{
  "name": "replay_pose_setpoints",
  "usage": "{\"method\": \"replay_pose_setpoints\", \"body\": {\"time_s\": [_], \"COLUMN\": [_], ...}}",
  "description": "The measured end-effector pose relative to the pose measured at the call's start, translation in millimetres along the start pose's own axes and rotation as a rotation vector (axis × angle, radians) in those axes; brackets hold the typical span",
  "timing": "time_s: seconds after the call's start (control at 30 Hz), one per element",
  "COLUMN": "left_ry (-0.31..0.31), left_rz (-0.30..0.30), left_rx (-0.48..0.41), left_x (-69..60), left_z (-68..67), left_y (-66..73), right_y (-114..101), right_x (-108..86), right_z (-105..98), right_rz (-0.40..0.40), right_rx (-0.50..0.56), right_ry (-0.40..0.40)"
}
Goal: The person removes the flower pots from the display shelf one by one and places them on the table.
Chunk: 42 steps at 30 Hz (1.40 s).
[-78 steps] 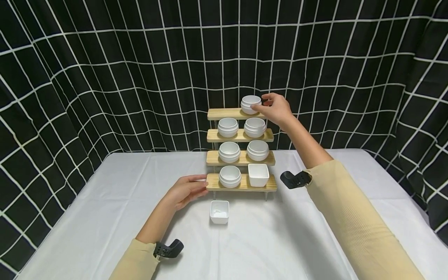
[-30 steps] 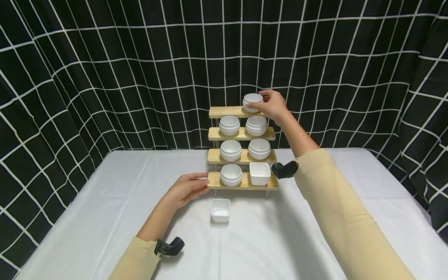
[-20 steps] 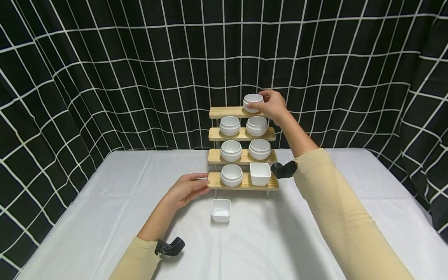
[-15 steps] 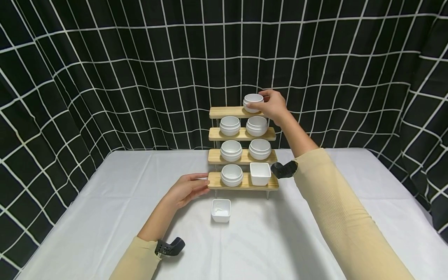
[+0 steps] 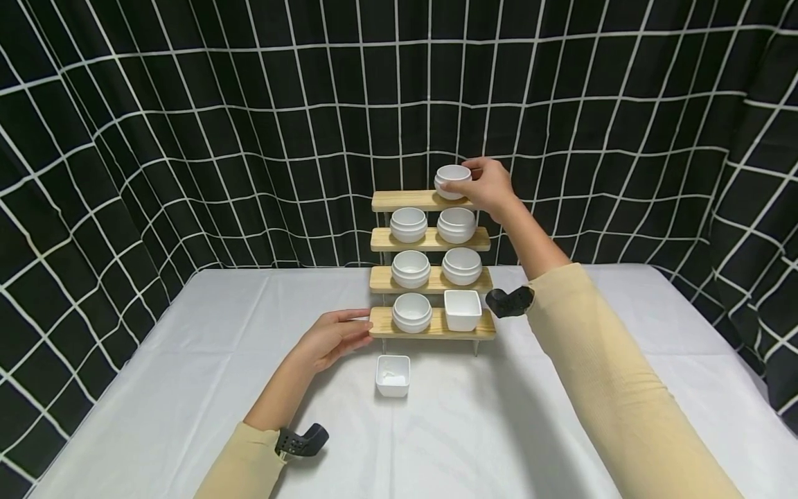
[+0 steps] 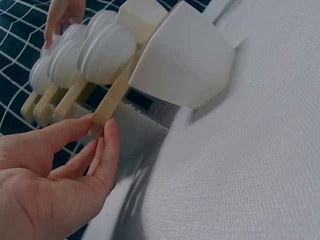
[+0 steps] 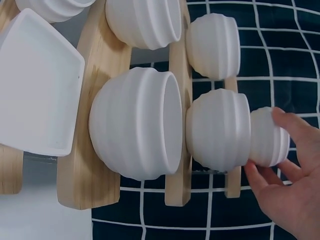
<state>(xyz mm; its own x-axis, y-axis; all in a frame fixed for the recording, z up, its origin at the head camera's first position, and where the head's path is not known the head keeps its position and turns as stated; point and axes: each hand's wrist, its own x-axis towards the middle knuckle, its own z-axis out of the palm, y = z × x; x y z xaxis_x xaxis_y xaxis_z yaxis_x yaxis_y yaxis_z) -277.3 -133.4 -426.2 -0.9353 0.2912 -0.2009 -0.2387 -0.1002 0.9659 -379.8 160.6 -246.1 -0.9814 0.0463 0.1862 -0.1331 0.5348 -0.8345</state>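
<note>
My right hand [image 5: 492,186] grips a small white round bowl [image 5: 445,180] at the right end of the top board [image 5: 399,201] of a four-step wooden stand. In the right wrist view, thumb and fingers lie on opposite sides of that bowl [image 7: 267,137]. My left hand [image 5: 330,339] pinches the left end of the lowest board [image 6: 112,97] between thumb and fingertips, as the left wrist view shows. White round bowls stand in pairs on the two middle boards. The lowest board carries a round bowl [image 5: 411,315] and a square bowl [image 5: 462,313].
Another white square bowl [image 5: 393,387] stands on the table in front of the stand, near the left hand. A white cloth [image 5: 461,430] covers the table. Behind and at both sides hangs a black curtain [image 5: 280,138] with a white grid.
The round bowl in my right hand has shifted slightly to the right along the top board, and the hand moved with it. My left hand keeps its place on the lowest board.
</note>
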Motion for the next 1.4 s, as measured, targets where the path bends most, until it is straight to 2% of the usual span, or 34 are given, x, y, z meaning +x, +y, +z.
{"method": "replay_pose_setpoints", "body": {"time_s": [1.4], "left_ry": [0.004], "left_rz": [0.007], "left_rx": [0.005], "left_x": [0.8], "left_z": [0.4], "left_y": [-0.2], "right_y": [-10], "right_x": [-18.0], "right_z": [-16], "right_rz": [-0.052], "right_rx": [-0.064], "right_ry": [-0.043]}}
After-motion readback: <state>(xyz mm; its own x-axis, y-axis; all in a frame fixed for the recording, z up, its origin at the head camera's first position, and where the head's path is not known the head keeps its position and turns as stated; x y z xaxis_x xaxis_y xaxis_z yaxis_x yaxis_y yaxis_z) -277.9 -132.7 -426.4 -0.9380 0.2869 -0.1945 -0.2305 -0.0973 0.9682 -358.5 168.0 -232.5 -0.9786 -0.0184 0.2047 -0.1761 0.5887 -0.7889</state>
